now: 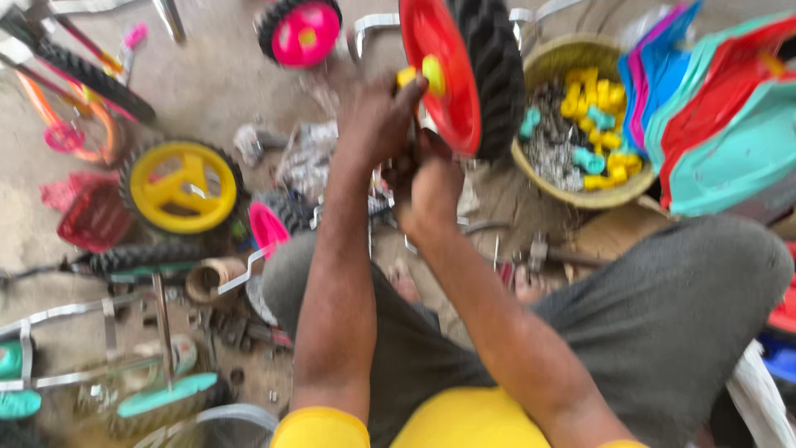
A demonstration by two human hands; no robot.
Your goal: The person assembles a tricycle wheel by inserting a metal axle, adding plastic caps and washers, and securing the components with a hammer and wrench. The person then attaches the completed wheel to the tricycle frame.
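Note:
A small wheel with a red plastic hub (pixel 439 66) and a black knobbly tyre (pixel 493 70) stands on edge in front of me. My left hand (pixel 377 116) reaches up to its centre, fingers at the yellow hub cap (pixel 431 73). Just below, my right hand (pixel 431 191) is closed in a fist around something dark under the wheel; blur hides what it is. Both forearms stretch forward over my grey-trousered knees.
A woven basket (pixel 580 195) of yellow and teal caps and metal bits sits right of the wheel. Stacked coloured plastic seats (pixel 721 124) lie far right. A yellow-hubbed wheel (pixel 182 187), a pink-hubbed wheel (pixel 303 31), a red basket (pixel 91 217) and metal brackets (pixel 66 311) litter the floor on the left.

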